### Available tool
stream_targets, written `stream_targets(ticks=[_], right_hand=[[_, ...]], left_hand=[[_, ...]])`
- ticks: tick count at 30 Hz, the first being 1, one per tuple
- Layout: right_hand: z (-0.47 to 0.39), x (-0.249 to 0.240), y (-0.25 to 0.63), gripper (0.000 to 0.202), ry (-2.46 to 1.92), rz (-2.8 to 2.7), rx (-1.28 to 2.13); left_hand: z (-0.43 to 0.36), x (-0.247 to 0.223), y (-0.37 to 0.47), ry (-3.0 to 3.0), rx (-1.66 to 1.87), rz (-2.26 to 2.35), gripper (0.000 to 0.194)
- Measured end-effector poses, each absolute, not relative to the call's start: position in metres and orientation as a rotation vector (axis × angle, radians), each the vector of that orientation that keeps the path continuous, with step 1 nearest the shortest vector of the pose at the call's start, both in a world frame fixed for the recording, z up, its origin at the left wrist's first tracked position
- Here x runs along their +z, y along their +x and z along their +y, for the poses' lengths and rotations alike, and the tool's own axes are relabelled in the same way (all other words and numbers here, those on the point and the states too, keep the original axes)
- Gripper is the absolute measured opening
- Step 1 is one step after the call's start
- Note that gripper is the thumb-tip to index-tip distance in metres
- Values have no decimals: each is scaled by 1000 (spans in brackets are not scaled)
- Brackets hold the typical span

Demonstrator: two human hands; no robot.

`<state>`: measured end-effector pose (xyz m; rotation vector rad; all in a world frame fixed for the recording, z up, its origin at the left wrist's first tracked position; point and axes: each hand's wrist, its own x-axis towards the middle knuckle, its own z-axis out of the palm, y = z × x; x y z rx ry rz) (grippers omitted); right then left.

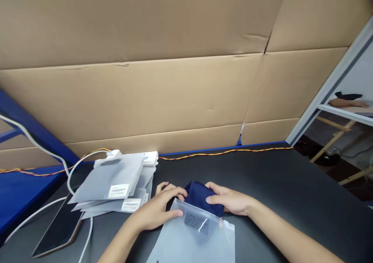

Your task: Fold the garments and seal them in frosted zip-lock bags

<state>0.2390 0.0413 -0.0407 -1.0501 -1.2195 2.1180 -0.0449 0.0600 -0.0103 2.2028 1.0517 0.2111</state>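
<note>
A folded navy-blue cloth point(201, 195) sits at the mouth of a frosted plastic zip bag point(201, 239), its lower part behind the bag's clear top strip. My right hand point(229, 200) grips the cloth from the right, thumb on top and fingers beneath. At the bag's upper left corner, my left hand point(157, 210) pinches the opening edge, its thumb lying on the bag and its fingertips against the cloth. A white slider shows at the right end of the bag's zip. How far the cloth reaches inside is hard to tell.
Left of my hands lies a stack of frosted bags point(107, 185) with barcode labels. A phone point(60, 228) and white cables point(37, 206) lie beside it on the black table point(262, 177). Cardboard point(163, 99) walls the back; another person's arm point(346, 102) shows far right.
</note>
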Motion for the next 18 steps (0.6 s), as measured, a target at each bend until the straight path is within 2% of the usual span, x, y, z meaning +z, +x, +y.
stream_targets(ticks=[4, 12, 15, 18], right_hand=[[42, -40, 239, 44, -1020, -1274, 2124], [46, -43, 244, 22, -1129, -1589, 2306], [45, -42, 244, 24, -1144, -1671, 2373], [42, -41, 242, 36, -1061, -1599, 2302]], left_hand=[[61, -12, -44, 2204, 192, 1029, 5], [56, -13, -30, 2160, 217, 889, 5], [54, -15, -28, 2158, 266, 869, 10], [53, -17, -27, 2162, 344, 843, 13]])
